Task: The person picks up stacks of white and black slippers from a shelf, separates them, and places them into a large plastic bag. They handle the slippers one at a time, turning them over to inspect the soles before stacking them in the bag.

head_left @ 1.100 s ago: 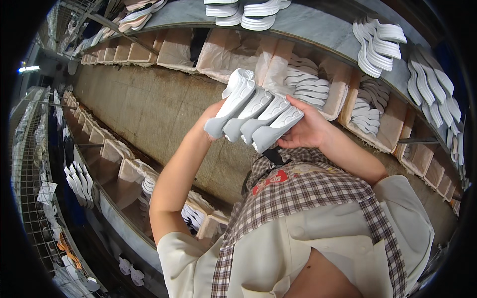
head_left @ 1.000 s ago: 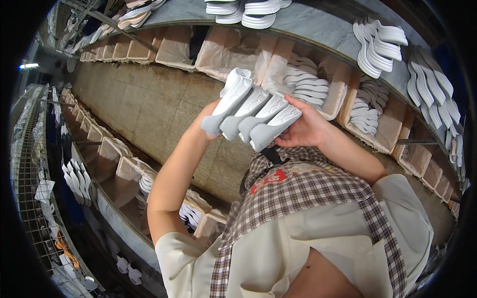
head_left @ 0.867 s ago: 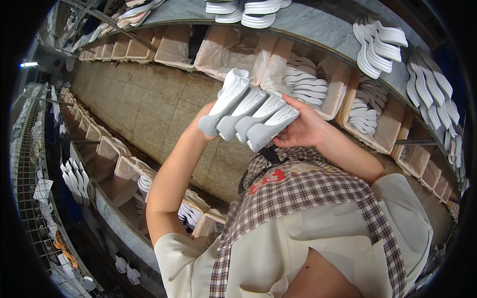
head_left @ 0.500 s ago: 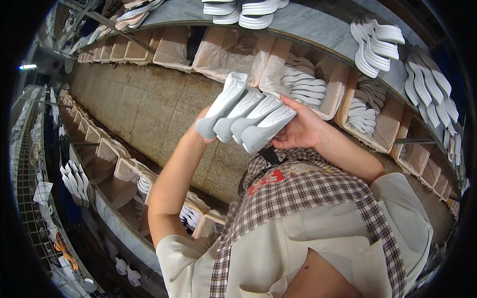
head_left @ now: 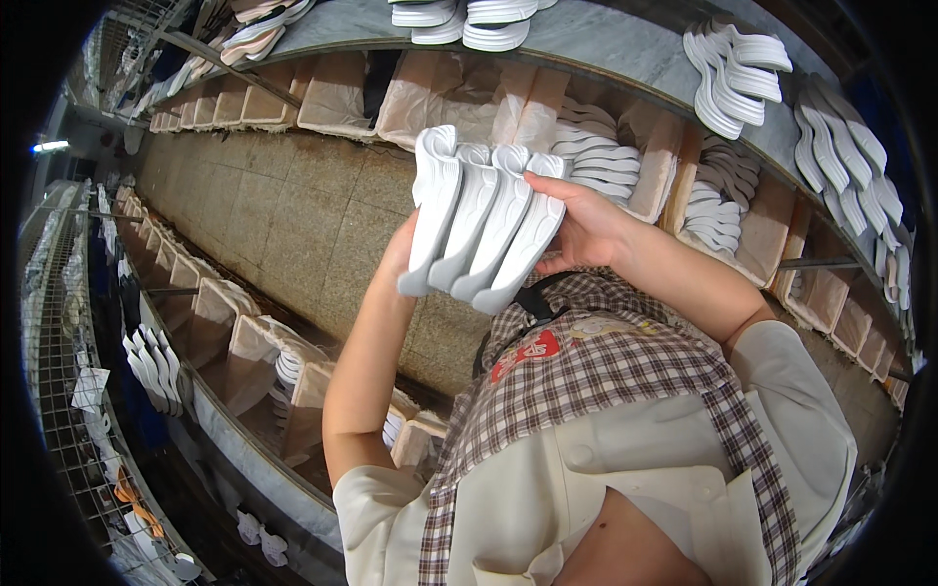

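Between my two hands is a row of several white shoe soles (head_left: 479, 220), nested side by side, their light grey ends toward me. My left hand (head_left: 403, 244) is closed around the row's left side, with most of its fingers hidden behind the soles. At the right side my right hand (head_left: 586, 223) grips the row, its thumb on the upper edge and its other fingers around the outer sole. The soles are held up in front of my checked apron (head_left: 586, 376), above the floor.
Cloth-lined bins (head_left: 440, 107) run under a grey marble-like counter (head_left: 606, 39); one holds white soles (head_left: 598, 161). On the counter stand more sole stacks (head_left: 738, 78). To the left are another row of bins (head_left: 259, 356) and a wire rack (head_left: 54, 342). Tiled floor (head_left: 283, 210) lies between.
Both hands have tipped the row of soles more upright, so their broad white faces show more. My left forearm has shifted slightly right. The hold stays two-handed.
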Motion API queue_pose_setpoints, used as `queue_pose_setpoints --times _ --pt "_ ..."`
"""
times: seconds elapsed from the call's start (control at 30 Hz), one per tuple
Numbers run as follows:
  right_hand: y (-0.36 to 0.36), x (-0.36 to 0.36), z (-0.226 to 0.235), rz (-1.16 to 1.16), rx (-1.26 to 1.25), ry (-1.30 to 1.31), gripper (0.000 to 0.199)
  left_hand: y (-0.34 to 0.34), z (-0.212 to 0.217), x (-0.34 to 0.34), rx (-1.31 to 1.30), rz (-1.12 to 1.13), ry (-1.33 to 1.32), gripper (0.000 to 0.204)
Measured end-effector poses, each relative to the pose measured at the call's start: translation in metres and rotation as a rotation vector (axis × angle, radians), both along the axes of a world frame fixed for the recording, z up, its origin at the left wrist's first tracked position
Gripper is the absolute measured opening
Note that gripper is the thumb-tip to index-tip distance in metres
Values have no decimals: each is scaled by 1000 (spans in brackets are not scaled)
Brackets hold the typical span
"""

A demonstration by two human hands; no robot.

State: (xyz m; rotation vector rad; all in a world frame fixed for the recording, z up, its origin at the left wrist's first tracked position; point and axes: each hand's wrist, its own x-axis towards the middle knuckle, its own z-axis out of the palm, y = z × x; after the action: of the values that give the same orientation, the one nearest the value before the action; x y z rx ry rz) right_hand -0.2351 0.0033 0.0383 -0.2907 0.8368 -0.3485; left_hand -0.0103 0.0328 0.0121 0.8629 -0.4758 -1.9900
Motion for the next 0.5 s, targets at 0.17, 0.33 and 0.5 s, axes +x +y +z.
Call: queue_pose_setpoints --times 0.17,0.33,0.5 --pt "6 7 5 -28 -355 97 73 12 -4 11 81 147 38 46" --pt "6 9 13 -58 -678 6 86 18 -12 19 -267 219 52 44" --pt "10 11 20 -99 -851 -43 90 19 -3 22 -451 184 129 51"
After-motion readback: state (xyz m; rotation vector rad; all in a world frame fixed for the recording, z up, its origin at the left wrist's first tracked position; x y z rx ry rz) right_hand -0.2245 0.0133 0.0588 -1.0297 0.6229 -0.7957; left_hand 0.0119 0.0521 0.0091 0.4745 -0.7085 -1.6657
